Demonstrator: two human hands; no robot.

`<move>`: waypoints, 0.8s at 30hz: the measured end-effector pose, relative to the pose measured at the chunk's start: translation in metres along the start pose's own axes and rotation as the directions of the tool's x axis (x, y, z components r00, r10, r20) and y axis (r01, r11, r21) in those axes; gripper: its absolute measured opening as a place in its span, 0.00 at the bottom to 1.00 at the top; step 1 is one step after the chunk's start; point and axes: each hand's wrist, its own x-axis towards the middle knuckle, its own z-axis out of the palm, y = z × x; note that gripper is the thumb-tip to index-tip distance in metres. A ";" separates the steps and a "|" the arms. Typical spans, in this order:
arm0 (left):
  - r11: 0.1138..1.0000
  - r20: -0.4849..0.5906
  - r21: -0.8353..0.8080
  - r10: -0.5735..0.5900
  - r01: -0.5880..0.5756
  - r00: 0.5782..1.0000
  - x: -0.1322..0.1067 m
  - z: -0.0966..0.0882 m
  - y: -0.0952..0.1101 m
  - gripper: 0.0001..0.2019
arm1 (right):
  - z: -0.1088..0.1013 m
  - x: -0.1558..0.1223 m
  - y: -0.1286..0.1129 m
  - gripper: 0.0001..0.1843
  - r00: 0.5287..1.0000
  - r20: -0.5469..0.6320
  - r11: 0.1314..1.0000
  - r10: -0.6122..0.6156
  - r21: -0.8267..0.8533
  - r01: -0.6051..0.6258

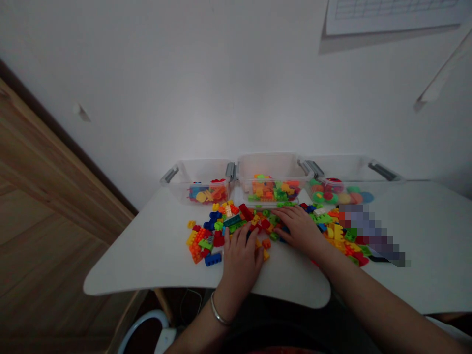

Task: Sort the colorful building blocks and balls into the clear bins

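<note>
Colourful plastic building bricks [199,243] lie in a loose heap across the white table. My left hand [241,253], with a silver bangle on its wrist, rests palm down at the near edge of the heap, its fingers spread over the bricks. Just beyond its fingertips are a dark green brick [232,220] and a red brick [246,212]. A blue brick [213,259] lies to its left. My right hand [300,228] reaches into the middle of the heap with fingers stretched apart, touching small green and red bricks. Some bricks under both hands are hidden.
Three clear bins stand along the wall: the left bin [177,192] and middle bin [273,162] hold small coloured pieces, the right bin [383,179] coloured balls. A blurred-out flat object [372,233] lies right of the heap. The table's front edge [147,291] curves near me.
</note>
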 end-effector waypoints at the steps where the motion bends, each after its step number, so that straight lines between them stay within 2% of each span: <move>1: 1.000 -0.004 0.002 0.002 -0.002 1.000 0.000 0.000 0.000 0.18 | -0.003 0.000 0.000 0.23 1.000 -0.026 1.000 -0.001 0.006 0.001; 6: 1.000 -0.015 0.021 0.018 -0.018 1.000 0.000 0.001 0.000 0.19 | -0.019 -0.012 -0.007 0.17 0.994 -0.109 1.000 0.018 0.012 -0.017; 11: 0.999 -0.024 0.035 0.032 -0.031 0.999 0.000 0.002 0.000 0.18 | -0.015 -0.021 -0.011 0.23 0.995 -0.095 1.000 -0.016 0.000 0.016; 16: 0.999 -0.024 0.036 0.034 -0.033 0.999 0.001 0.001 0.000 0.18 | -0.007 -0.008 -0.018 0.19 0.995 -0.096 0.998 -0.020 0.055 0.025; 24: 0.998 -0.009 0.031 0.051 -0.051 0.999 0.001 0.000 0.001 0.18 | -0.001 0.015 -0.021 0.12 0.989 -0.041 0.989 0.143 0.041 -0.142</move>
